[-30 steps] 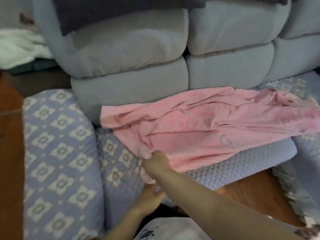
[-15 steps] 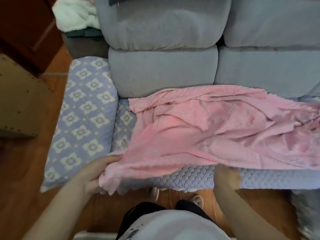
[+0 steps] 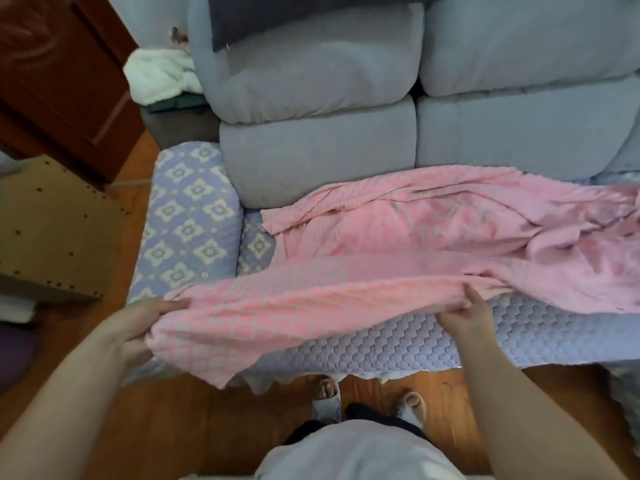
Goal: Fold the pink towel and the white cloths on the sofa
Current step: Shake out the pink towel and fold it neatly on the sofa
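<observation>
We are at the start of the first fold: the pink towel [image 3: 433, 244] lies spread but rumpled across the sofa [image 3: 311, 150] seat, running off the frame at 3 o'clock, and we have its near edge lifted. Our left hand [image 3: 138, 327] grips the near-left corner at 9 o'clock with fingers curled over the cloth; our right hand [image 3: 465, 315] pinches the same edge further along at about 4 o'clock, thumb on top. The edge hangs between them — a loose corner droops toward the floor [image 3: 173, 427].

Next, we judge, the edge wants carrying up and over toward 12 o'clock to meet the far edge, with the creases at the right smoothed first.

The towel's right end is cut off, so its full length is unknown. The white bundle [image 3: 157, 76] at 11 o'clock (perhaps one of the white cloths) is partly hidden behind the sofa back.
</observation>
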{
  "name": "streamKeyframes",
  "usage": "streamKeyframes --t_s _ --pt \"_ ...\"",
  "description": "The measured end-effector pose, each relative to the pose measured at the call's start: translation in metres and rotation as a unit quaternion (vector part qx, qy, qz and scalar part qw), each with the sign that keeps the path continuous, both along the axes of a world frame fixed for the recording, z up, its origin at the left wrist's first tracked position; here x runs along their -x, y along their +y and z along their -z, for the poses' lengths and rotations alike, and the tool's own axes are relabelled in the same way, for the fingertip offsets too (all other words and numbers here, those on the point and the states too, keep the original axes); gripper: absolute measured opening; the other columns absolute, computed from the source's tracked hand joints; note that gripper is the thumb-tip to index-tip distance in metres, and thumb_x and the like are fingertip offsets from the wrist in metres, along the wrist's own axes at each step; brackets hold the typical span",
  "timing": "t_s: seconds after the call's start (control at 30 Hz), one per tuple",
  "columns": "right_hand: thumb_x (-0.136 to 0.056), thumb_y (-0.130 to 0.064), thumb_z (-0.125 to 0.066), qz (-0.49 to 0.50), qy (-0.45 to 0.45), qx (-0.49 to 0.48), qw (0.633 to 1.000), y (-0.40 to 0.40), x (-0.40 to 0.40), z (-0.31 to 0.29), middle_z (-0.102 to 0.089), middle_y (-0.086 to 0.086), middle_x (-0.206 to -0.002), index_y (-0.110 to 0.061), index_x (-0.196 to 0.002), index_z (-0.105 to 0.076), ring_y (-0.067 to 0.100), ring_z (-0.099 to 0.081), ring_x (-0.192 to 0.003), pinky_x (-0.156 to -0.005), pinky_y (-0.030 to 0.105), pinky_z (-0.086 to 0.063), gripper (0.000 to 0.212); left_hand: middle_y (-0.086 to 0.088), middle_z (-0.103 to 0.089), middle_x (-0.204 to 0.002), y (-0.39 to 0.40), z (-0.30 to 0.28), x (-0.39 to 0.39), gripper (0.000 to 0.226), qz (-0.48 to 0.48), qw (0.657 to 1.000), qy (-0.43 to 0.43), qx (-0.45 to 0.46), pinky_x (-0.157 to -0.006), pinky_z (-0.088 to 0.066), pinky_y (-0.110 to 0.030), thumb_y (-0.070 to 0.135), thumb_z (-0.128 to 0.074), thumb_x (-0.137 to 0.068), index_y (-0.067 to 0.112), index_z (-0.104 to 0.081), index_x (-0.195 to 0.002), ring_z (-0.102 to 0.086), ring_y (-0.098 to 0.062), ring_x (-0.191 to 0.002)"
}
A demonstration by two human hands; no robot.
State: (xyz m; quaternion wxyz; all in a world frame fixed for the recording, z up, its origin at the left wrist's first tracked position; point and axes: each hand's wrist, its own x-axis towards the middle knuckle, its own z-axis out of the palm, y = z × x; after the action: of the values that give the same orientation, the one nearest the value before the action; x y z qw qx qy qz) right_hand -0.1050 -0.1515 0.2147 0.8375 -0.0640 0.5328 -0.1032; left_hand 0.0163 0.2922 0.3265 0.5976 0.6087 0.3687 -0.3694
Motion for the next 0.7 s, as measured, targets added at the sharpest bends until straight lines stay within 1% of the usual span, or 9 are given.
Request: streamKeyframes --t_s 0.1,0.17,0.27,0.4,0.43,0.5,0.53,0.63,0.7 --pt "-0.093 -0.019 -0.066 -0.118 0.13 0.152 0.973 -0.022 0.014 0.026 -0.068 0.0 -0.088 -0.005 -0.129 -0.055 0.014 -0.061 -0.077 -0.074 0.025 -0.056 0.041 -0.03 -0.064 -0.124 0.01 0.019 -0.015 0.036 -0.014 1.0 0.012 -0.006 -0.102 -0.049 -0.057 0.017 -0.053 -0.101 0.0 -0.055 -0.132 -0.059 -0.042 -0.121" --pt "-0.099 -0.032 -0.059 -0.17 0.252 0.171 0.937 -0.032 0.015 0.059 -0.063 0.011 -0.091 -0.007 -0.116 -0.057 0.024 -0.059 -0.073 -0.069 0.037 -0.056 0.03 -0.029 -0.065 -0.124 0.017 0.033 -0.024 0.036 -0.017 1.0 0.008 -0.012 -0.103 -0.046 -0.054 0.022 -0.05 -0.103 -0.001 -0.057 -0.129 -0.059 -0.04 -0.122" --pt "-0.099 -0.009 -0.052 -0.338 0.393 0.321 0.792 -0.029 0.023 0.061 -0.062 0.019 -0.076 0.003 -0.095 -0.06 0.024 -0.056 -0.059 -0.053 0.028 -0.051 0.015 -0.027 -0.066 -0.122 0.027 0.058 -0.035 0.037 -0.016 1.0 0.001 -0.025 -0.096 -0.05 -0.052 0.027 -0.048 -0.105 0.0 -0.059 -0.127 -0.063 -0.038 -0.116" --pt "-0.095 -0.001 -0.047 -0.537 0.442 0.38 0.61 -0.034 0.059 0.095 -0.065 0.014 -0.125 -0.006 -0.13 -0.059 0.022 -0.065 -0.094 -0.071 0.027 -0.053 0.037 -0.027 -0.067 -0.118 0.03 0.09 -0.047 0.033 0.055 0.996 -0.003 -0.076 -0.102 -0.048 -0.05 0.023 -0.049 -0.105 -0.005 -0.06 -0.119 -0.065 -0.038 -0.109" --pt "-0.098 -0.007 -0.046 -0.493 0.444 0.36 0.656 -0.032 0.064 0.096 -0.066 0.014 -0.125 -0.005 -0.131 -0.058 0.023 -0.063 -0.094 -0.081 0.03 -0.054 0.035 -0.028 -0.068 -0.116 0.033 0.098 -0.051 0.033 0.079 0.992 0.004 -0.096 -0.101 -0.05 -0.051 0.021 -0.052 -0.104 -0.007 -0.059 -0.12 -0.066 -0.039 -0.108" --pt "-0.105 -0.018 -0.045 -0.286 0.421 0.245 0.825 -0.034 0.065 0.079 -0.065 0.02 -0.095 0.004 -0.112 -0.062 0.026 -0.056 -0.073 -0.076 0.038 -0.05 0.029 -0.029 -0.069 -0.112 0.038 0.107 -0.057 0.032 0.116 0.985 0.023 -0.126 -0.094 -0.054 -0.05 0.017 -0.054 -0.103 -0.01 -0.059 -0.119 -0.066 -0.04 -0.106" --pt "-0.106 -0.02 -0.048 -0.199 0.381 0.218 0.876 -0.031 0.075 0.071 -0.062 0.02 -0.087 0.004 -0.101 -0.06 0.025 -0.055 -0.068 -0.074 0.039 -0.05 0.028 -0.029 -0.069 -0.111 0.04 0.11 -0.06 0.03 0.127 0.983 0.024 -0.133 -0.086 -0.058 -0.048 0.014 -0.053 -0.103 -0.012 -0.059 -0.118 -0.066 -0.04 -0.104" --pt "-0.1 -0.023 -0.062 0.0 0.276 0.196 0.941 -0.025 0.092 0.07 -0.065 0.017 -0.107 0.001 -0.117 -0.056 0.027 -0.066 -0.085 -0.087 0.045 -0.056 0.029 -0.023 -0.066 -0.097 0.031 0.122 -0.063 0.018 0.122 0.981 0.007 -0.151 -0.047 -0.059 -0.034 0.008 -0.05 -0.103 -0.008 -0.058 -0.106 -0.064 -0.031 -0.079" --pt "-0.093 -0.018 -0.068 0.082 0.187 0.118 0.972 -0.013 0.101 0.072 -0.064 0.014 -0.125 -0.003 -0.137 -0.052 0.033 -0.066 -0.106 -0.085 0.048 -0.058 0.05 -0.025 -0.065 -0.099 0.025 0.133 -0.067 0.019 0.182 0.951 -0.035 -0.247 -0.05 -0.057 -0.035 0.009 -0.053 -0.101 -0.008 -0.06 -0.106 -0.065 -0.032 -0.073"
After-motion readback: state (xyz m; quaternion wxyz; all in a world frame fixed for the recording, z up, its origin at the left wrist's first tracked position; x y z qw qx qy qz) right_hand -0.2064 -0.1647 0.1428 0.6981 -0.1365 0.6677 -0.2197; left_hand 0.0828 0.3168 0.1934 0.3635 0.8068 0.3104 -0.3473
